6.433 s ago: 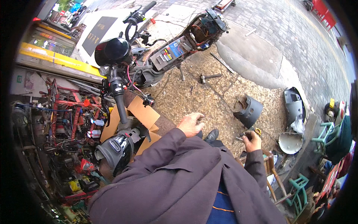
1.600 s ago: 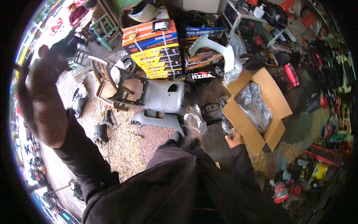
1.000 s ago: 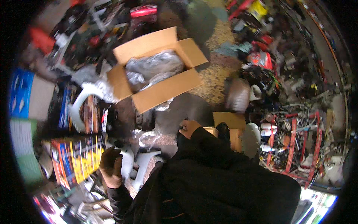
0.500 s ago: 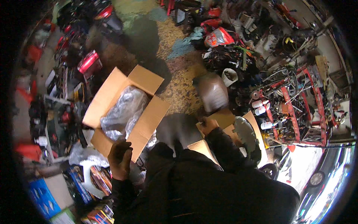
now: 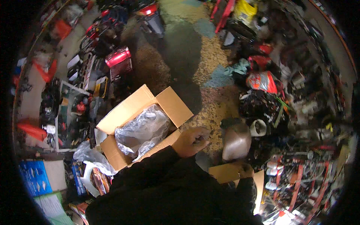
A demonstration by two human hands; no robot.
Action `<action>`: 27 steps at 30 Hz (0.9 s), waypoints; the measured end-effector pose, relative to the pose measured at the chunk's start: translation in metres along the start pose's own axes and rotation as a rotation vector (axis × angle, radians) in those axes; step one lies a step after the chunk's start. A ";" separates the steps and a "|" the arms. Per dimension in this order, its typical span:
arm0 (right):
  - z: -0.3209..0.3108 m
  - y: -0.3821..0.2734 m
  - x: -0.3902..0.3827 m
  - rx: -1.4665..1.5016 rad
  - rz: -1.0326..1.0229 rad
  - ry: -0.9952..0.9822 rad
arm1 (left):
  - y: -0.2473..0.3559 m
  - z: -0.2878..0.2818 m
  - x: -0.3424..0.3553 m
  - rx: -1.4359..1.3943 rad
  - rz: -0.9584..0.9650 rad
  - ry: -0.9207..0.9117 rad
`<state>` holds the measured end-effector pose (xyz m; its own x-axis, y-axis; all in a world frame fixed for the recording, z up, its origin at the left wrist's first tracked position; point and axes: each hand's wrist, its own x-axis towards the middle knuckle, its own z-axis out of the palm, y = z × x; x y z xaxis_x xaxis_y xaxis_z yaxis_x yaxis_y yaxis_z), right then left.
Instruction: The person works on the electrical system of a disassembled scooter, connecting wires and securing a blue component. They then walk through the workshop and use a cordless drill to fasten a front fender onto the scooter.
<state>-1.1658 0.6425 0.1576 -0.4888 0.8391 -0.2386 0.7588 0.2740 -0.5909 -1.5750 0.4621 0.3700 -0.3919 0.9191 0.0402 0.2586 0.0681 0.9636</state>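
My left hand (image 5: pixel 191 140) is raised at the middle, beside the open cardboard box (image 5: pixel 110 150) with crumpled clear plastic (image 5: pixel 138 129) inside. Its fingers are curled round a small dark gap; what they hold, if anything, I cannot make out. My right hand (image 5: pixel 245 170) is lower and to the right, over a second open cardboard box (image 5: pixel 258 189), near a brown rounded seat-like piece (image 5: pixel 236 142). It is dim and blurred, and I cannot tell what its fingers hold.
Piled parts and bags line both sides, with a red orange bag (image 5: pixel 260 82), a yellow bag (image 5: pixel 245 11) and a red glossy part (image 5: pixel 116 56). A red metal rack of tools (image 5: pixel 298 183) stands at right. A strip of speckled floor (image 5: pixel 212 52) runs ahead between the piles.
My view has swung round from the bright doorway to the dim interior. Since half a second ago my left hand has moved rightward and up, and my right hand has moved rightward and down.
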 end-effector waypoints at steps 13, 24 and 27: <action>-0.008 -0.190 0.294 -0.363 -0.370 -0.247 | -0.028 -0.115 0.051 -0.107 -0.249 0.510; 0.122 -0.372 0.561 -0.354 -0.939 -0.607 | -0.042 -0.144 0.119 -0.044 -0.421 1.116; 0.134 -0.398 0.613 -0.367 -0.969 -0.657 | -0.038 -0.147 0.171 0.025 -0.455 1.091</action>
<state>-1.8251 0.9854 0.1434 -0.9618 -0.1524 -0.2276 -0.0144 0.8578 -0.5137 -1.7819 0.5591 0.3790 -0.9960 -0.0085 -0.0889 -0.0869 0.3222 0.9427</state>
